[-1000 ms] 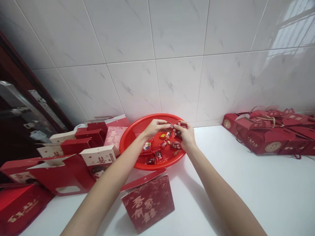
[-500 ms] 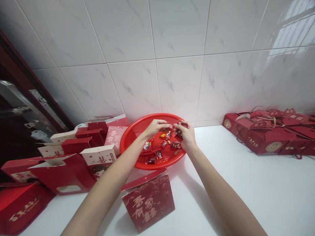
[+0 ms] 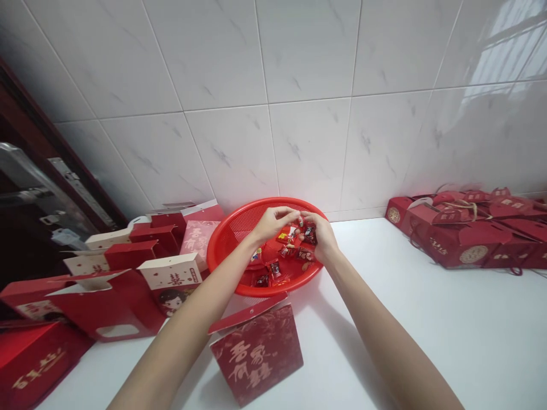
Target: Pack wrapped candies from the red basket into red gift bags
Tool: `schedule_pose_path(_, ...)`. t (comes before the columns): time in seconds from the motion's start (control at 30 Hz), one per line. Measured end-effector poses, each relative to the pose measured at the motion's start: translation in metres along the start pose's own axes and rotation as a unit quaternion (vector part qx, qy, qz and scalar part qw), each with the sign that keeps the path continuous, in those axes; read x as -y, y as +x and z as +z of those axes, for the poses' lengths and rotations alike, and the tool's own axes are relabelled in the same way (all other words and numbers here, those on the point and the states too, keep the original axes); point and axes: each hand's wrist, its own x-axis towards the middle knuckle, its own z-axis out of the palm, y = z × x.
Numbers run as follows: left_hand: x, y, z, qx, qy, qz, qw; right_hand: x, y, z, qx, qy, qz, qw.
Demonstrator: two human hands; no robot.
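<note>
Over the far right part of a red plastic basket (image 3: 231,221), my two hands meet almost fingertip to fingertip. My left hand (image 3: 273,223) is closed, with thumb and forefinger drawn together; what they pinch, if anything, is too small to make out. Curled inward from the right, my right hand (image 3: 319,234) is closed on a small wrapped candy (image 3: 301,221), partly hidden by its fingers. Below them in the basket lie several wrapped candies, among them a dark red packet (image 3: 305,254) and a yellow-and-red packet (image 3: 284,236).
A dark red gift box (image 3: 261,356) with its lid flap raised stands before the basket on the white table (image 3: 410,319). Several open red and cream boxes (image 3: 106,304) crowd the left. Closed red boxes (image 3: 453,236) line the right. A tiled wall (image 3: 311,154) rises behind.
My hands have drawn slightly closer together above the basket. The small candy that showed by my left fingertips now shows beside my right fingers. The boxes have not moved.
</note>
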Motion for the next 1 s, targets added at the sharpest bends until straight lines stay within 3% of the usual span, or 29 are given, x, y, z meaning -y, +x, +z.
schedule_pose_path(0.13,-0.001,-0.003,0.003,0.023,0.017,0.004,1.000,0.002,-0.003,0.001,0.011,-0.024,0.031,0.999)
schedule_pose_path(0.27,0.002,-0.003,0.001,0.011,0.027,-0.008,1.000,0.005,-0.007,0.006,-0.019,-0.031,0.038,0.999)
schedule_pose_path(0.47,-0.003,-0.003,0.000,-0.008,-0.002,0.008,1.000,0.009,-0.011,0.008,-0.008,-0.074,0.092,0.993)
schedule_pose_path(0.57,-0.004,-0.004,0.001,-0.014,-0.006,0.005,1.000,0.008,-0.010,0.007,0.017,-0.081,0.087,0.993)
schedule_pose_path(0.67,-0.003,-0.005,0.001,0.018,0.000,-0.013,1.000,0.006,-0.009,0.006,0.045,-0.085,0.079,0.992)
schedule_pose_path(0.83,-0.002,-0.006,0.000,0.065,-0.016,-0.029,0.997,0.009,-0.012,0.009,0.054,-0.102,0.122,0.986)
schedule_pose_path(1.0,-0.007,-0.005,0.003,0.035,-0.016,-0.017,0.999,0.009,-0.010,0.007,0.052,-0.113,0.100,0.987)
